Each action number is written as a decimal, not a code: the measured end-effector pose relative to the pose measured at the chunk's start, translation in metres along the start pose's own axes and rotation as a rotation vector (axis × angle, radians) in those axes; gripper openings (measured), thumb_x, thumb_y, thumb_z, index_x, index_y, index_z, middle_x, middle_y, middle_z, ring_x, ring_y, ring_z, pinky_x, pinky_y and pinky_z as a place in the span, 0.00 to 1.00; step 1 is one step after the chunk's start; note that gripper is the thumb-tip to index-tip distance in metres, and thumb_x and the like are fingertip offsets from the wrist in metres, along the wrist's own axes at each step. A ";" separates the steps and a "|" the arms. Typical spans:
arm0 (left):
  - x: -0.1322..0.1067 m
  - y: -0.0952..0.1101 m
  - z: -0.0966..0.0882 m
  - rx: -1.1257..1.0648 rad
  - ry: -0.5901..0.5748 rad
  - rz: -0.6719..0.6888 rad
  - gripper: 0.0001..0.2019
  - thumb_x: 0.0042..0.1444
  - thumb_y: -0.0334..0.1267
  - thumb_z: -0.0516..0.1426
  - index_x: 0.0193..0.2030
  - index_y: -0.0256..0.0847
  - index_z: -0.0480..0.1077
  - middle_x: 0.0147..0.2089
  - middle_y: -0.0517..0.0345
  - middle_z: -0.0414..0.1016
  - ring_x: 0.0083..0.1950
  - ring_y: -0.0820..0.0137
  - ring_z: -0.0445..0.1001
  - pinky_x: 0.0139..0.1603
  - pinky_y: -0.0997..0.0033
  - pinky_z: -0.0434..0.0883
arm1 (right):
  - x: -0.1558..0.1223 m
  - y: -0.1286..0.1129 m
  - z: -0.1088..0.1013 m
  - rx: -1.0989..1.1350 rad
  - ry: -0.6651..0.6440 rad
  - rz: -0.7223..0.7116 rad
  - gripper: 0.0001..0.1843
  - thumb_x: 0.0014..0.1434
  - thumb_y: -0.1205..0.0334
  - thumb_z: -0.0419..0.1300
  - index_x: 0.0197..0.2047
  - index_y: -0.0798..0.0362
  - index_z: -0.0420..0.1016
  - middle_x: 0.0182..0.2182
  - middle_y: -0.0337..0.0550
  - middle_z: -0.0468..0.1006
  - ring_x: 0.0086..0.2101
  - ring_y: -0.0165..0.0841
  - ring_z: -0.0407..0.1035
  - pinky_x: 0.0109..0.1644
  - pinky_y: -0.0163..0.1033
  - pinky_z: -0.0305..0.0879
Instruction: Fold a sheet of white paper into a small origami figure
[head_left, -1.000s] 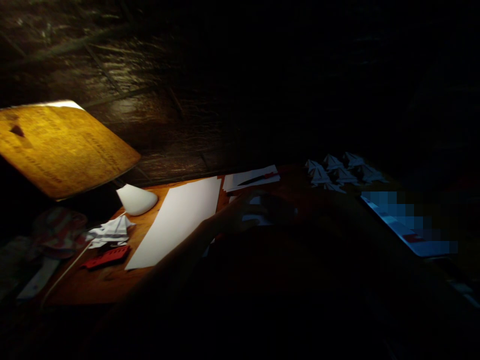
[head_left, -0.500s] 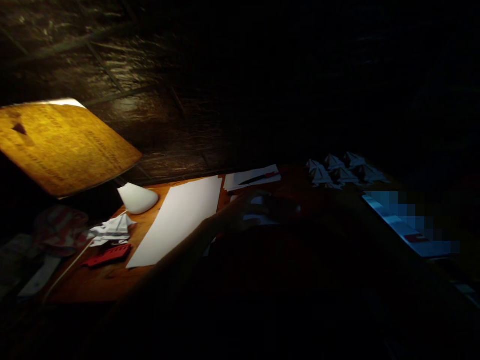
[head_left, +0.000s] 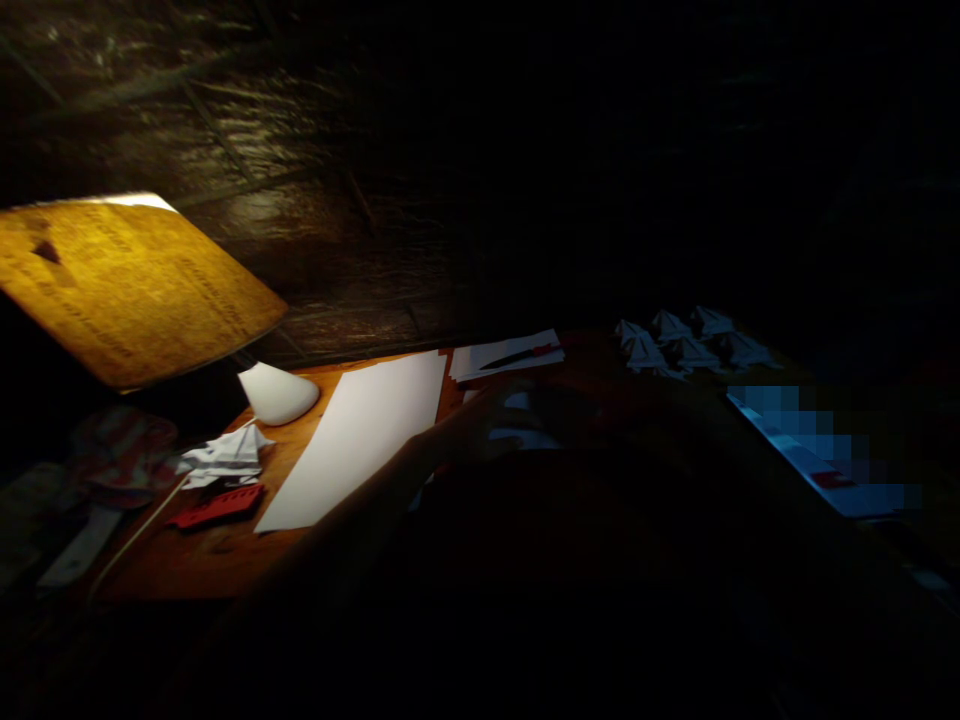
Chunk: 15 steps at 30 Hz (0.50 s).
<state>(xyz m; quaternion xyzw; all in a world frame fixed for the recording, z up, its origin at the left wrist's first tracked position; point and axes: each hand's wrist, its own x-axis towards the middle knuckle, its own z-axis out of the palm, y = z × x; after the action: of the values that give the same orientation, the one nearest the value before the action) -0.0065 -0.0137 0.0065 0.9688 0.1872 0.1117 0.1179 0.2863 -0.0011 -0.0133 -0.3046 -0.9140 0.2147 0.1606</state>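
Note:
In deep shadow at the middle of the table, my left hand (head_left: 487, 418) rests on a small piece of white paper (head_left: 525, 438), thumb and fingers curved over it. Parts of the paper show between the fingers. My right hand (head_left: 600, 408) is only a faint dark shape just right of the paper; its fingers are lost in the dark. A large white sheet (head_left: 367, 430) lies left of my left hand, partly behind my forearm. Beyond the hands, a knife (head_left: 517, 355) with a red handle lies on a stack of white paper (head_left: 469, 362).
Several folded paper pieces (head_left: 694, 350) stand at the back right, near a lit phone-like screen (head_left: 825, 470). On the left are a white lamp base (head_left: 277, 395), a yellow-brown shade (head_left: 135, 290), a crumpled folded paper (head_left: 229, 455), a red plastic piece (head_left: 217, 507) and a cord (head_left: 142, 530).
The view has shifted very slightly. A glint by my right hand has gone and that area is darker. My left hand stays on the paper.

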 end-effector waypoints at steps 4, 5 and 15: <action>0.000 0.001 -0.002 -0.011 0.011 0.015 0.23 0.61 0.38 0.64 0.63 0.56 0.73 0.76 0.55 0.52 0.74 0.51 0.56 0.73 0.42 0.61 | 0.000 0.000 -0.004 0.040 -0.070 0.020 0.51 0.48 0.55 0.70 0.72 0.53 0.59 0.70 0.55 0.61 0.69 0.51 0.54 0.73 0.57 0.47; 0.000 0.001 -0.002 -0.013 0.012 0.017 0.23 0.61 0.39 0.64 0.63 0.56 0.73 0.75 0.55 0.52 0.74 0.50 0.56 0.73 0.42 0.61 | -0.001 -0.002 -0.006 0.058 -0.083 0.015 0.51 0.48 0.55 0.70 0.73 0.53 0.57 0.71 0.55 0.60 0.69 0.50 0.54 0.73 0.56 0.48; -0.003 -0.002 -0.006 -0.025 0.016 0.014 0.25 0.62 0.40 0.62 0.66 0.58 0.69 0.74 0.55 0.55 0.74 0.51 0.56 0.72 0.42 0.61 | -0.005 -0.009 -0.011 0.049 -0.099 0.076 0.50 0.48 0.56 0.69 0.73 0.52 0.58 0.71 0.54 0.61 0.68 0.53 0.55 0.73 0.58 0.48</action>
<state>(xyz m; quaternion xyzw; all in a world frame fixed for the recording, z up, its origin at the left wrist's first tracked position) -0.0111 -0.0118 0.0107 0.9676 0.1799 0.1224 0.1279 0.2907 -0.0074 -0.0001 -0.3239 -0.9031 0.2578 0.1143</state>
